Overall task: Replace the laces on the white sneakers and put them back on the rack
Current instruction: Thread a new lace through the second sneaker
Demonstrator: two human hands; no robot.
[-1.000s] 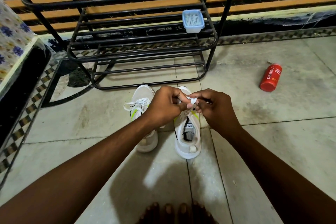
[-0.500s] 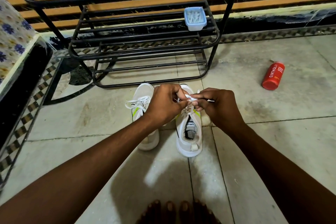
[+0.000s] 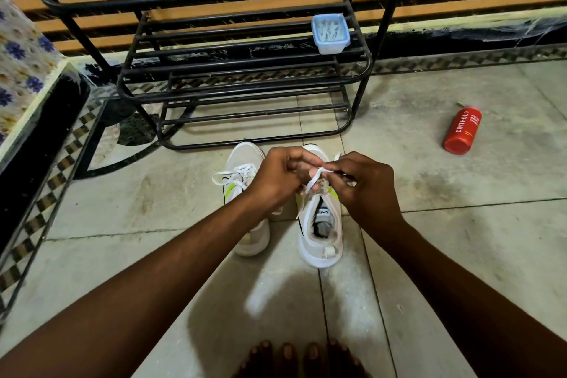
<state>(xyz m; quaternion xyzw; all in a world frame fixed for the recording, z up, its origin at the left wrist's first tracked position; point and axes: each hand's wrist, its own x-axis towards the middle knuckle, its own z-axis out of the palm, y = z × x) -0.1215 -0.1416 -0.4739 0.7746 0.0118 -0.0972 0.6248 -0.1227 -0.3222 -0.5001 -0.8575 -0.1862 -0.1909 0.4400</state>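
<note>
Since half a second ago the two hands have eased slightly apart, and a loop of white lace (image 3: 313, 180) now shows between them where the fingertips were bunched together. Both forearms reach forward from the lower corners and meet over the floor (image 3: 460, 224). The left hand (image 3: 277, 176) has its fingers curled and pinches the lace from the left. The right hand (image 3: 366, 186) is curled too and pinches the lace from the other side, with a short end sticking out past its fingers.

Two white sneakers stand side by side on the floor, toes toward the rack (image 3: 245, 86). The right sneaker (image 3: 322, 242) sits directly under the hands, its lace running up from the eyelets into the grip. The left sneaker (image 3: 245, 158) is already laced, with a bow on top. One black metal rack stands just beyond them and holds one small blue tub (image 3: 330, 35). One red bottle (image 3: 462, 130) lies on its side, well apart to the right. Bare toes (image 3: 300, 359) show at the bottom edge.
</note>
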